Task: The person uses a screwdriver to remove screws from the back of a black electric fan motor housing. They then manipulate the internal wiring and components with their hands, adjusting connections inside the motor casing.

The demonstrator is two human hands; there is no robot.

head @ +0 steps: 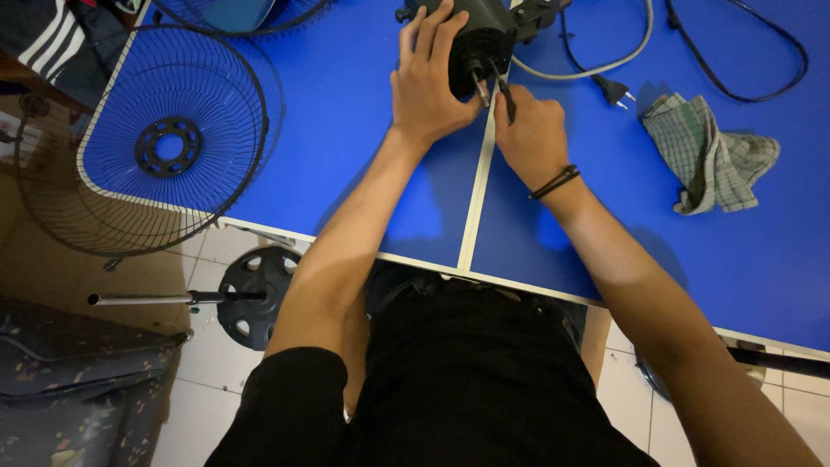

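Note:
A black fan motor housing (487, 35) lies on the blue table (363, 147) near its far edge, its metal shaft pointing toward me. My left hand (428, 82) wraps over the housing's left side and steadies it. My right hand (529, 130), with a dark band on the wrist, grips a thin dark tool (504, 93) whose tip sits beside the shaft at the motor's front.
A round wire fan guard (147, 143) overhangs the table's left edge; a second guard (233, 13) lies at the top. A checked cloth (713, 156), a plug (614, 89) and cables (743, 52) lie at the right. The fan's base and pole (251, 297) rest on the tiled floor.

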